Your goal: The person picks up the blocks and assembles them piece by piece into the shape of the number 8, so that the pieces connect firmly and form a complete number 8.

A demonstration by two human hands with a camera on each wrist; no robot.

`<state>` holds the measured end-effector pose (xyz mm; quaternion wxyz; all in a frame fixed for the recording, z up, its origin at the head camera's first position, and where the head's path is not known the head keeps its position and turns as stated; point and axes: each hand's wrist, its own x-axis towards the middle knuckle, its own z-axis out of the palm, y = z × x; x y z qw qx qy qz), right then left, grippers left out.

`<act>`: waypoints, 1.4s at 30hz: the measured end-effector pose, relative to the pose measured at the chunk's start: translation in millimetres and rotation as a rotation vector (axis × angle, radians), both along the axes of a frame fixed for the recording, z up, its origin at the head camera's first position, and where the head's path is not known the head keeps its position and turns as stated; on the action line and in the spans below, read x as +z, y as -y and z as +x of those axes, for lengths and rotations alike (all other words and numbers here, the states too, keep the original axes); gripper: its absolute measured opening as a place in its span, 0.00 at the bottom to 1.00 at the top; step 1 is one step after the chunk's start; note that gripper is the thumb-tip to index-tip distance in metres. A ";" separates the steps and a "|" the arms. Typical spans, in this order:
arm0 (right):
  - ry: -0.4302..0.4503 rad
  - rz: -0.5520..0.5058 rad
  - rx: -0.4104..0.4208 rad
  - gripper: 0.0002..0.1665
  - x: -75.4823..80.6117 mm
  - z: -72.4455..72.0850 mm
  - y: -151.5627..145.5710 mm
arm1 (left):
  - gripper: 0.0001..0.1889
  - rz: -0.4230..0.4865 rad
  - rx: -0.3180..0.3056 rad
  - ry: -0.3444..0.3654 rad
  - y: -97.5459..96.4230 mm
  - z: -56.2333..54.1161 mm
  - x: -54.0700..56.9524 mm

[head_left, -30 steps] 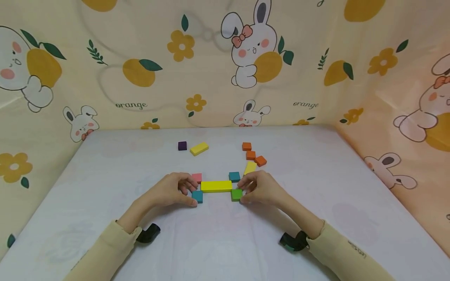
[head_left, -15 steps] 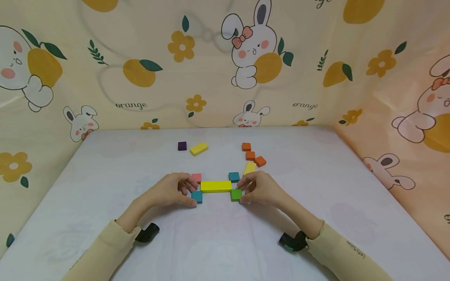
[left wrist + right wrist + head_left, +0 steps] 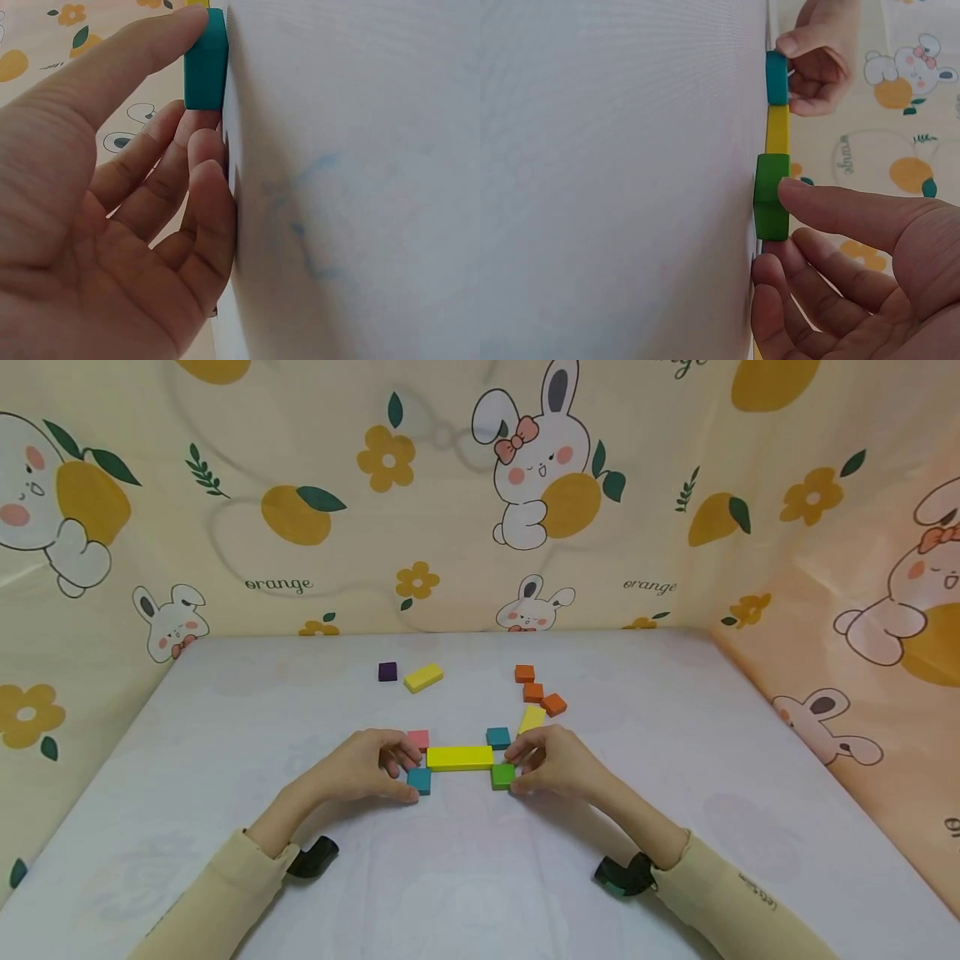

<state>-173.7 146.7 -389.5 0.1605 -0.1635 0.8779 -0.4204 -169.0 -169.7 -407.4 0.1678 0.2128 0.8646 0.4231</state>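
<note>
A long yellow block [image 3: 459,758] lies across the table with a small square block at each corner. My left hand [image 3: 371,764] holds the near left teal block [image 3: 419,782], thumb on its side and fingers curled behind; in the left wrist view the thumb overlaps the teal block [image 3: 204,71]. Its upper fingertips lie right beside the pink block [image 3: 418,740]. At the near right corner my right hand [image 3: 558,762] pinches the green block [image 3: 503,777], fingers partly hidden behind it. The right fingertips come close to a second teal block [image 3: 498,738] at the far right corner.
Beyond my right hand stands a tilted yellow block [image 3: 532,718], partly covered by it. Behind that are three orange blocks [image 3: 533,692]. A dark purple block [image 3: 387,672] and another yellow block [image 3: 423,677] lie farther back. A printed cloth wall [image 3: 450,527] borders the white table [image 3: 465,877].
</note>
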 end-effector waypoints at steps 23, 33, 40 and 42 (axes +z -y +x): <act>0.015 0.005 -0.005 0.17 -3.6 -3.7 1.8 | 0.22 0.022 0.164 -0.194 44.3 -31.4 22.0; -0.006 0.021 0.003 0.17 -2.2 -3.8 -1.4 | 0.29 0.057 0.348 -0.072 68.0 -90.8 21.0; -0.003 0.020 0.015 0.17 -3.7 -3.9 -3.5 | 0.30 0.069 0.355 -0.027 69.0 -114.7 18.1; 0.000 0.022 0.014 0.17 -4.6 -3.7 -3.3 | 0.30 0.069 0.354 -0.007 67.1 -118.7 14.7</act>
